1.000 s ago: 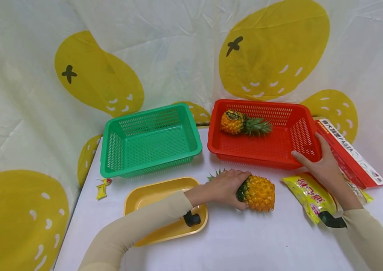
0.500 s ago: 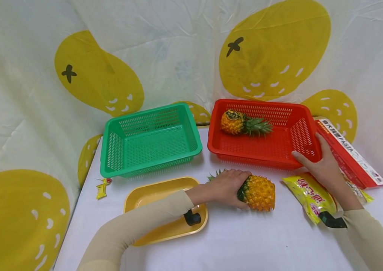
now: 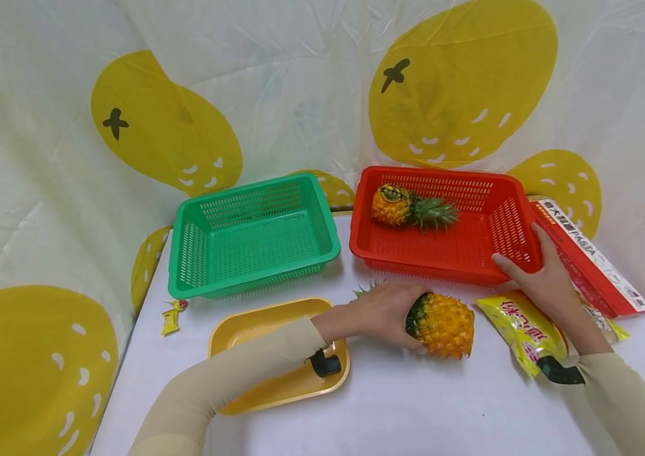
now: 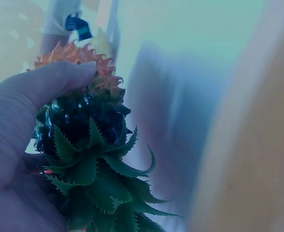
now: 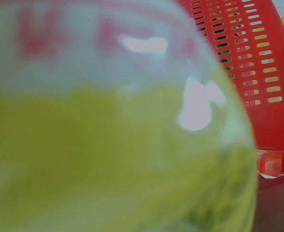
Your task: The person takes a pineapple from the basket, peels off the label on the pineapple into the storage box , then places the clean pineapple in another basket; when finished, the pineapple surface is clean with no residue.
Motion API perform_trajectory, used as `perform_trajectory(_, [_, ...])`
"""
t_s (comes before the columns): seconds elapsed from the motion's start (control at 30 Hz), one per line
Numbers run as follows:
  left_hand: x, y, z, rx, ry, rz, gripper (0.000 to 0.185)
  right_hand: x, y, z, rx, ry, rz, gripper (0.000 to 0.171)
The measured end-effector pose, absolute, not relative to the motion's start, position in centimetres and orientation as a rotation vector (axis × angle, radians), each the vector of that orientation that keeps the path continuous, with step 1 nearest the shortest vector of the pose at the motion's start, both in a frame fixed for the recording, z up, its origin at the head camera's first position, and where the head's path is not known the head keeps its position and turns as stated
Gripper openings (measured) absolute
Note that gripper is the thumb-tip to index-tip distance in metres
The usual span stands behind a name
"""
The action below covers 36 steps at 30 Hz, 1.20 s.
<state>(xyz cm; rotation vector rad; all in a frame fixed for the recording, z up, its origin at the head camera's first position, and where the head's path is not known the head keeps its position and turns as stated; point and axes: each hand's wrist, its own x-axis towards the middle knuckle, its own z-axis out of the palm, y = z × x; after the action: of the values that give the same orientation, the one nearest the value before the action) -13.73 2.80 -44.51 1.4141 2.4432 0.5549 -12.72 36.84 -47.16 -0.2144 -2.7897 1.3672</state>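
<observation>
Fingers and thumb of the left hand [image 3: 388, 310] curl firmly round a pineapple [image 3: 445, 326], where its dark upper rind meets the crown, the broad orange end jutting toward the right. It lies low in front of the red basket, beside the yellow tray [image 3: 265, 316]; whether its base is clear of the white cloth is hard to tell. Farther right, a yellow macaroni packet [image 3: 522, 326] rests beneath the right forearm. Beyond it, the right hand [image 3: 542, 272] touches the near right corner of the red basket [image 3: 425, 266], thumb and fingers spread apart around the rim. Inside lies a second pineapple [image 3: 392, 208].

To handle the fruit well, I would press the pads onto rind rather than toothed leaves, and carry it fairly level, since the unsupported orange end probably wants to tip down. Steady pressure on the basket corner should stop it sliding.

The left wrist view shows the thumb tip on spiny rind and the serrated crown [image 4: 103, 183], which the head view mostly hides. Right wrist view is largely blurred packet, with the basket's slotted wall behind; only the head view shows the basket's contents.
</observation>
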Motion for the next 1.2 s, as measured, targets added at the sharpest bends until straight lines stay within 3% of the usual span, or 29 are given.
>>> perform_trajectory(0.4, [-14.6,0.6,-39.7,1.450,2.376,0.780,0.085,-12.7,37.0,-47.3,-0.214,-2.795,1.354,0.109])
perform_trajectory(0.77, [-16.2,-2.0,-35.4,1.359,2.500,0.763,0.093,-12.7,36.8,-47.3,-0.232,-2.800,1.387,0.109])
perform_trajectory(1.0, [-18.6,-5.1,-33.6,1.346,2.604,0.758,0.095,-12.9,36.9,-47.3,-0.249,-2.799,1.396,0.110])
perform_trajectory(1.2, [-21.4,-8.9,-33.1,1.187,2.662,0.816,0.097,-12.9,37.0,-47.3,-0.243,-2.812,1.385,0.109])
